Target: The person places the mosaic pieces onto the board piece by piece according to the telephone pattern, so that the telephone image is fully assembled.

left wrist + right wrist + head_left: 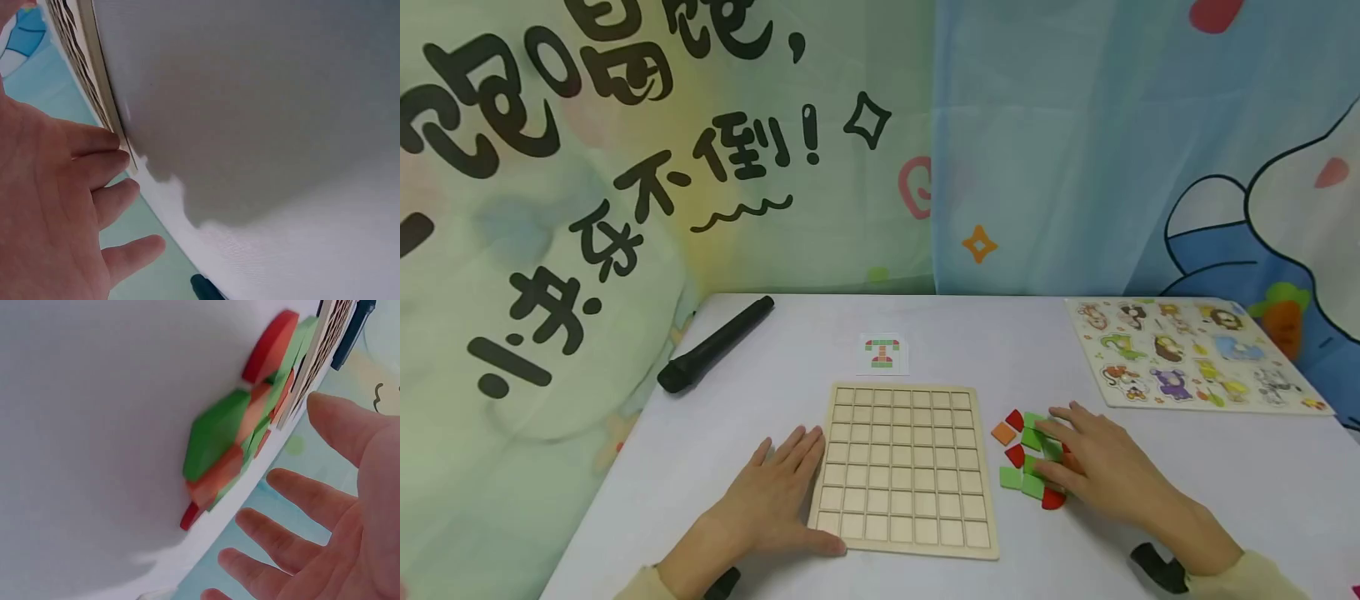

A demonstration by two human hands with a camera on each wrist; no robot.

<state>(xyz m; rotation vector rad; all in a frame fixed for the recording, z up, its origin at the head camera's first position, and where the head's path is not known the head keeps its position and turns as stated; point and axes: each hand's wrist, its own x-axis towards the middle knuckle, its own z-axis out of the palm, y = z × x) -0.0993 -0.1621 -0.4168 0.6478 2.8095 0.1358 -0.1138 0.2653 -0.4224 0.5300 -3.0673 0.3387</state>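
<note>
1. A backdrop (820, 250) hung behind the table (970, 342), pale green with dark lettering at left and blue at right.
2. The black rod (715, 346) lay aslant near the table's far left corner, its thicker end toward the near left.
3. The left hand (775, 500) lay wide, palm down, fingers straight and thumb spread away, gripping nothing. Its fingers were at the board's left edge, and its thumb reached the near left corner.
4. The card (883, 354), white with a small green, red and orange pattern, lay just beyond the board.
5. The board (902, 479), pale wood with a grid of square cells, lay flat between the hands.
6. The tiles (1032, 486) lay in a loose cluster right of the board: green pieces, red rounded ones and an orange square at the left.
7. The right hand (1108, 467) was fairly wide, fingers apart over the tiles' right side; whether the fingertips touched them, I cannot tell.
8. The sheet (1195, 357) of cartoon animals lay at far right.
</note>
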